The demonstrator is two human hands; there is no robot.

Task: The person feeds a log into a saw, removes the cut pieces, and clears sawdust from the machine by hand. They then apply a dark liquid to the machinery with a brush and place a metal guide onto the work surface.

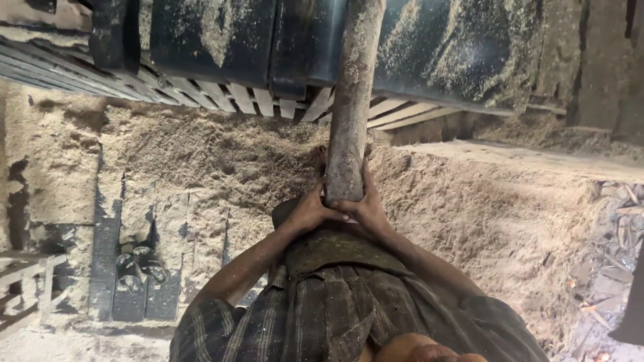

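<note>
Head view shows both hands, left hand (pixel 310 211) and right hand (pixel 365 208), clenched around a sawdust-coated log (pixel 352 100).

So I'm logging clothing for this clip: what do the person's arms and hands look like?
Both the left hand and the right hand are bare, with no gloves. The forearms are uncovered; dark plaid shirt sleeves flecked with sawdust end near the elbows.
</note>
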